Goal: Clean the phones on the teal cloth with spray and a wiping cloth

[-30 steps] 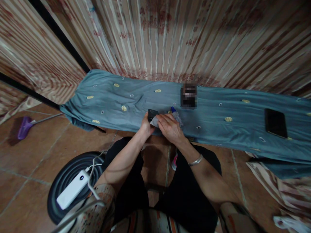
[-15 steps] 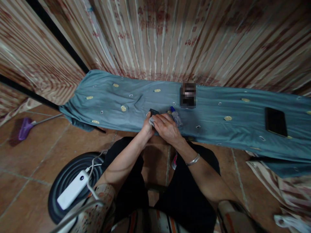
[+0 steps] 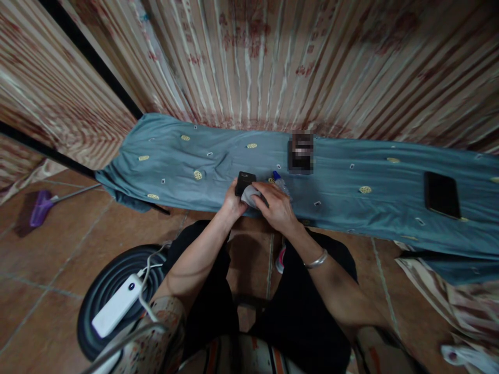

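My left hand (image 3: 233, 203) grips a small black box-like object (image 3: 244, 182) at the near edge of a bench covered with a blue-grey patterned cloth (image 3: 187, 161). My right hand (image 3: 275, 206) is closed on a small grey cloth (image 3: 250, 194) and presses it against the black object. A small clear bottle with a blue cap (image 3: 279, 182) lies on the cloth just behind my right hand. A silver bangle (image 3: 316, 261) sits on my right wrist.
A dark phone (image 3: 441, 195) lies on the cloth at the right, and a black blurred item (image 3: 301, 154) stands near the back. A white power bank with a cable (image 3: 117, 304) rests on a dark round stool (image 3: 97, 291). A purple broom (image 3: 39, 208) lies on the tiled floor.
The black object is tilted up and shows more above my left hand. My right hand has shifted the grey cloth slightly right and down along it.
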A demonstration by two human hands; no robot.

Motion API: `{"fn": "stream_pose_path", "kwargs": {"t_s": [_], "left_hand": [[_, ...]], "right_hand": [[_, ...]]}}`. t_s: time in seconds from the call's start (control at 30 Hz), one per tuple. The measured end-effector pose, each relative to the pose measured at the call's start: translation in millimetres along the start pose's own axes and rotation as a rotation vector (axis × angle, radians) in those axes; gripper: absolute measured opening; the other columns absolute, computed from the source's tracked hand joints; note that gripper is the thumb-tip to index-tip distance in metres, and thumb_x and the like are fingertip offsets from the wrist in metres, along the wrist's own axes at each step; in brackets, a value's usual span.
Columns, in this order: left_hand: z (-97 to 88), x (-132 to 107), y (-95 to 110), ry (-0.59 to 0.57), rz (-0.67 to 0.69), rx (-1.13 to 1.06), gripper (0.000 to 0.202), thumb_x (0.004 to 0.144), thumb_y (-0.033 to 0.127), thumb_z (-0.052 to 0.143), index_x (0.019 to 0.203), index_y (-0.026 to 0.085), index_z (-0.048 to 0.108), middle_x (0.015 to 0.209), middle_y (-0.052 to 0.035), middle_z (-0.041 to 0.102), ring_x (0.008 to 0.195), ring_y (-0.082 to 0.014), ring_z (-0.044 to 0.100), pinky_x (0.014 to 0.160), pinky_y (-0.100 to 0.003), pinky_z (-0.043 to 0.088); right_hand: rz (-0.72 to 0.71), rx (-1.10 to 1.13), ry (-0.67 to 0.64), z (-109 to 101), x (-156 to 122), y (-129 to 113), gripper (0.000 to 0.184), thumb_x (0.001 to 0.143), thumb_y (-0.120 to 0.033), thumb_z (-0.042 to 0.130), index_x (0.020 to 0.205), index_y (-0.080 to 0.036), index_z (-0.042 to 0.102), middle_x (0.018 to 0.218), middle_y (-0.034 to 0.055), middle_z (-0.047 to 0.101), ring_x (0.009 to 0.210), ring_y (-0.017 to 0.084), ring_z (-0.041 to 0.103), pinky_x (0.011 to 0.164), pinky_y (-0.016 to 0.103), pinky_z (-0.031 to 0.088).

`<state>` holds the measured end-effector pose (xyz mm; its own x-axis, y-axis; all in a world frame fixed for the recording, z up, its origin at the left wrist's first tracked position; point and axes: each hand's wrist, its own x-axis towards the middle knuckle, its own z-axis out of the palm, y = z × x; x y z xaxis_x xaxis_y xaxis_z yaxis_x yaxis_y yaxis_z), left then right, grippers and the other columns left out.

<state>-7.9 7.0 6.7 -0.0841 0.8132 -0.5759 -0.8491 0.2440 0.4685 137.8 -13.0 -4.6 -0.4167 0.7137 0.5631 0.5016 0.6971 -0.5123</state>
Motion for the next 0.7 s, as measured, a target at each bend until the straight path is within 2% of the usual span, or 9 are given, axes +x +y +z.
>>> {"fn": "stream_pose_path", "kwargs": {"t_s": [0.13, 0.27, 0.33, 0.4, 0.53, 0.6, 0.7], "left_hand": [[-1.5, -4, -2, -0.035, 0.001, 0.059, 0.036, 0.105, 0.035, 0.044, 0.093, 0.015, 0.072, 0.066, -0.0023, 0.069, 0.064, -0.0170, 0.066, 0.072, -0.028, 0.056], [-1.3, -11, -7, -0.048, 0.021, 0.092, 0.041, 0.106, 0.039, 0.046, 0.080, 0.016, 0.068, 0.062, -0.0011, 0.067, 0.054, -0.0117, 0.058, 0.058, -0.023, 0.048], [-0.9, -14, -10, -0.038, 0.026, 0.101, 0.040, 0.105, 0.039, 0.050, 0.077, 0.016, 0.067, 0.062, -0.0003, 0.066, 0.052, -0.0107, 0.057, 0.057, -0.022, 0.047], [-0.5, -17, -14, -0.046, 0.032, 0.109, 0.036, 0.103, 0.038, 0.054, 0.079, 0.016, 0.068, 0.066, -0.0009, 0.069, 0.060, -0.0123, 0.063, 0.066, -0.023, 0.052], [0.6, -24, -21, -0.121, 0.039, 0.137, 0.028, 0.101, 0.037, 0.059, 0.092, 0.014, 0.073, 0.085, -0.0055, 0.077, 0.095, -0.0195, 0.074, 0.094, -0.030, 0.054], [1.7, -27, -24, -0.148, 0.039, 0.147, 0.026, 0.101, 0.035, 0.060, 0.102, 0.014, 0.075, 0.094, -0.0062, 0.079, 0.105, -0.0211, 0.074, 0.101, -0.032, 0.053], [3.6, -30, -25, -0.163, 0.034, 0.151, 0.030, 0.101, 0.037, 0.059, 0.112, 0.015, 0.075, 0.098, -0.0069, 0.080, 0.110, -0.0226, 0.073, 0.104, -0.034, 0.053]], "right_hand": [[0.101, 0.104, 0.007, -1, -1, 2, 0.036, 0.100, -0.030, 0.058, 0.134, -0.024, 0.068, 0.132, 0.0095, 0.075, 0.120, 0.026, 0.071, 0.107, 0.045, 0.058], [0.075, 0.085, 0.005, 1, -1, 0, 0.030, 0.102, -0.027, 0.054, 0.125, -0.022, 0.071, 0.131, 0.0108, 0.076, 0.123, 0.026, 0.071, 0.110, 0.045, 0.056], [0.046, 0.058, -0.003, 1, 0, -2, 0.028, 0.103, -0.026, 0.051, 0.121, -0.022, 0.072, 0.131, 0.0114, 0.076, 0.125, 0.026, 0.070, 0.111, 0.045, 0.055], [0.038, 0.036, -0.014, 2, 2, -1, 0.029, 0.104, -0.024, 0.049, 0.120, -0.023, 0.073, 0.131, 0.0109, 0.075, 0.125, 0.026, 0.070, 0.113, 0.046, 0.054], [0.059, 0.001, 0.006, 1, 5, 8, 0.033, 0.104, -0.022, 0.046, 0.121, -0.022, 0.074, 0.133, 0.0116, 0.075, 0.126, 0.026, 0.069, 0.115, 0.047, 0.052], [0.076, -0.024, 0.027, 0, 7, 13, 0.033, 0.104, -0.023, 0.046, 0.121, -0.022, 0.074, 0.133, 0.0121, 0.074, 0.124, 0.026, 0.069, 0.114, 0.048, 0.052], [0.079, -0.071, 0.052, -1, 6, 14, 0.035, 0.105, -0.023, 0.045, 0.124, -0.021, 0.073, 0.134, 0.0126, 0.074, 0.124, 0.026, 0.069, 0.114, 0.048, 0.052]]}}
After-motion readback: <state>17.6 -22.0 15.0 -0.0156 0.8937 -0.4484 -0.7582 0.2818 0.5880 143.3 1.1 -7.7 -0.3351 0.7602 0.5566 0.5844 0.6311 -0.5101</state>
